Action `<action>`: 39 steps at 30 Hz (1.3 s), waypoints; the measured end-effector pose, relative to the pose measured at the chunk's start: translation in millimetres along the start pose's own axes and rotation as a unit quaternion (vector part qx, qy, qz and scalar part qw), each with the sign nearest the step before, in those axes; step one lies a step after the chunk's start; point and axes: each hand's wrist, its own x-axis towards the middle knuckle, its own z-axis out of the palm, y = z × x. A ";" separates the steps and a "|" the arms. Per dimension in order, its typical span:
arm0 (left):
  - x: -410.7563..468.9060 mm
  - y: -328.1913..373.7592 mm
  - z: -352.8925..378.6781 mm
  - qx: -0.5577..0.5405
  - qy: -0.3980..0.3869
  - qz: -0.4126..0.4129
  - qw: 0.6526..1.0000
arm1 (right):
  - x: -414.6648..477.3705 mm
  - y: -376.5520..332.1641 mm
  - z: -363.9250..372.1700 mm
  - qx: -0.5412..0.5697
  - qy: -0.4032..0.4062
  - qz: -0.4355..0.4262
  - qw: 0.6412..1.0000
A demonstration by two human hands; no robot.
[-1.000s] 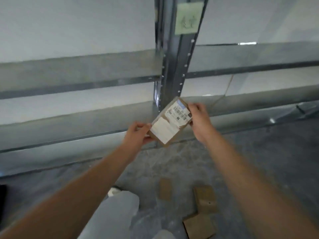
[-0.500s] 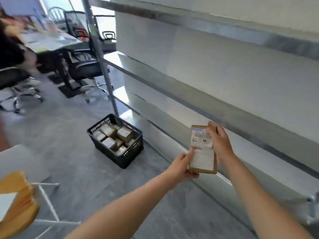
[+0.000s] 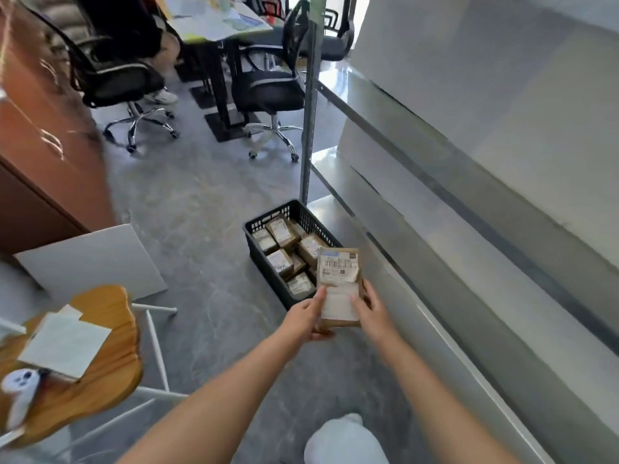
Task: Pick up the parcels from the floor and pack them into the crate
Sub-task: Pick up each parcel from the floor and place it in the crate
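A flat brown cardboard parcel (image 3: 339,284) with a white barcode label is held upright in front of me. My left hand (image 3: 306,319) grips its lower left edge, thumb across the face. My right hand (image 3: 369,309) grips its lower right edge. Just beyond it, a black plastic crate (image 3: 255,229) stands on the grey floor beside the shelving and holds several small brown labelled parcels (image 3: 282,232). The held parcel overlaps the crate's near right corner in view.
A metal shelving unit (image 3: 469,182) with an upright post (image 3: 310,105) runs along the right. A wooden stool (image 3: 97,356) with papers stands at lower left, a white board (image 3: 90,262) leans behind it. Office chairs (image 3: 268,92) and a table stand farther back.
The view has swung left from the shelving to the crate and moved closer to it. Both hands keep hold of the parcel, which has come down low over the crate's near corner.
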 end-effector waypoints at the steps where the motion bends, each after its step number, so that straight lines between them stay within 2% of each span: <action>1: 13.1 4.6 -1.2 -0.006 0.001 -0.001 1.000 | 16.1 0.9 2.6 0.003 -0.007 0.004 1.000; 8: 137.2 59.9 -11.6 0.007 0.042 -0.055 0.998 | 156.2 -6.8 9.0 -0.001 -0.038 0.070 0.997; 17: 318.0 115.8 -32.9 0.008 0.040 -0.161 0.986 | 356.0 22.4 13.8 -0.054 -0.072 0.157 0.984; 20: 382.3 97.4 -41.8 -0.053 0.073 -0.152 0.984 | 418.4 59.3 22.4 -0.069 -0.072 0.176 0.979; 23: 448.5 52.9 -53.3 -0.107 0.092 -0.187 0.972 | 470.4 112.9 38.5 -0.120 -0.081 0.198 0.969; 27: 536.1 -14.4 -73.6 -0.257 0.136 -0.260 0.921 | 535.4 185.5 78.9 -0.205 -0.139 0.184 0.951; 31: 605.9 -60.9 -98.5 -0.291 0.208 -0.281 0.891 | 593.3 245.9 126.0 -0.230 -0.164 0.194 0.939; 34: 648.6 -91.7 -114.8 -0.316 0.213 -0.273 0.883 | 627.0 281.9 152.1 -0.228 -0.118 0.227 0.939; 39: 693.3 -112.1 -122.9 -0.375 0.229 -0.268 0.857 | 649.2 324.2 165.9 -0.221 -0.062 0.217 0.949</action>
